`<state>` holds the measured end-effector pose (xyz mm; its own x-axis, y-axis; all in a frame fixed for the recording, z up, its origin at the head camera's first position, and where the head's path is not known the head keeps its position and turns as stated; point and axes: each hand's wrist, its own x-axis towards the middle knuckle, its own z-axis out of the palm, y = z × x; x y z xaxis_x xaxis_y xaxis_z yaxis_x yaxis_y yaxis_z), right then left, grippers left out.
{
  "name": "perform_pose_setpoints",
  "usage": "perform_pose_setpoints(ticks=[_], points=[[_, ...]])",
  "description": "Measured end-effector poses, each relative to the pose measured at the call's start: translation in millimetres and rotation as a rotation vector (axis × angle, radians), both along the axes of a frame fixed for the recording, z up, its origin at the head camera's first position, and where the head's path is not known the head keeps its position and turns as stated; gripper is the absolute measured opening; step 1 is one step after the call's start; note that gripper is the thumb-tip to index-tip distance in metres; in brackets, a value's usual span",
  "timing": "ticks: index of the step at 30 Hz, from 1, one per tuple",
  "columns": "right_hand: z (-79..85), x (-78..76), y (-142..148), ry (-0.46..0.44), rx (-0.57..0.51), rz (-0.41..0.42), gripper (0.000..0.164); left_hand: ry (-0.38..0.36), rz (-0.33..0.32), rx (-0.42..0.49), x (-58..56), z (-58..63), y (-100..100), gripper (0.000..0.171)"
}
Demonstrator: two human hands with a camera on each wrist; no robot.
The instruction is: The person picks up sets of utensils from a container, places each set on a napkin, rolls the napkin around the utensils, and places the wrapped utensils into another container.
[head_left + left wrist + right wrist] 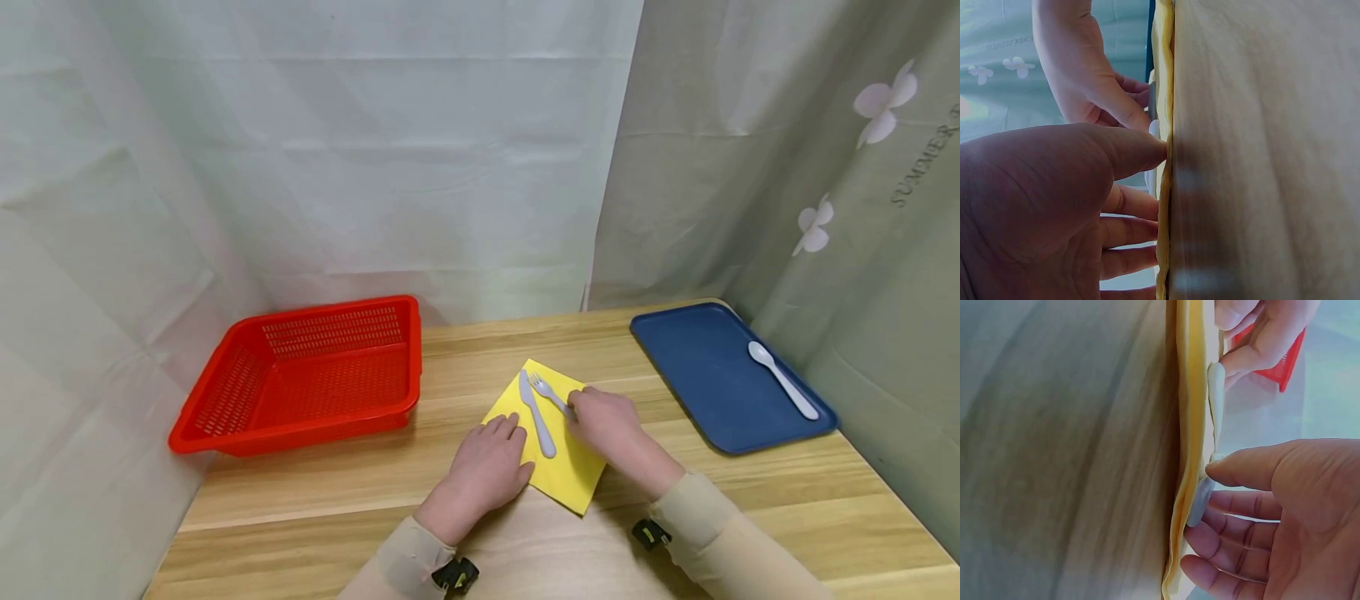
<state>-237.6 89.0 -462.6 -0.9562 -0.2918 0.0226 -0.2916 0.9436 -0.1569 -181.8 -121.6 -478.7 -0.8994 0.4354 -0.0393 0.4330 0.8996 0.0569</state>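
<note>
A folded yellow napkin [561, 479] lies at an angle on the wooden table. On it rest a pale plastic knife [537, 417] and, just right of it, a matching fork [551, 395], both pointing away from me. My left hand [487, 462] rests at the napkin's left side, its fingertips on the cloth and its thumb at the near edge. The right hand [607, 421] pinches the fork's handle [1200, 501] between thumb and fingers, close over the napkin. In the head view these fingers hide the handle's end.
A red perforated basket [300, 429] stands at the back left. At the right lies a dark blue tray [697, 367] with a white spoon [783, 381] along its right side. Pale curtains [412, 167] hang behind the table and along both sides.
</note>
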Motion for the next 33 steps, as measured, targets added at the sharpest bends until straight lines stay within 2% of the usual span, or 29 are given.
perform_pose_setpoints(ticks=[4,14,28,33], points=[[1.1,4.4,1,-0.001,-0.003,0.006,0.008,-0.006,0.000,0.004,0.1,0.6,0,0.057],[4.9,15.9,4,-0.020,0.019,0.011,0.015,-0.016,0.003,0.008,0.1,1.4,0,0.057],[7.1,18.3,1,-0.056,0.016,0.013,0.011,-0.007,0.000,0.004,-0.4,0.2,-1,0.057],[5.3,16.9,-2,-0.066,0.019,0.007,0.016,-0.011,0.002,0.003,-0.6,-0.2,-1,0.057]])
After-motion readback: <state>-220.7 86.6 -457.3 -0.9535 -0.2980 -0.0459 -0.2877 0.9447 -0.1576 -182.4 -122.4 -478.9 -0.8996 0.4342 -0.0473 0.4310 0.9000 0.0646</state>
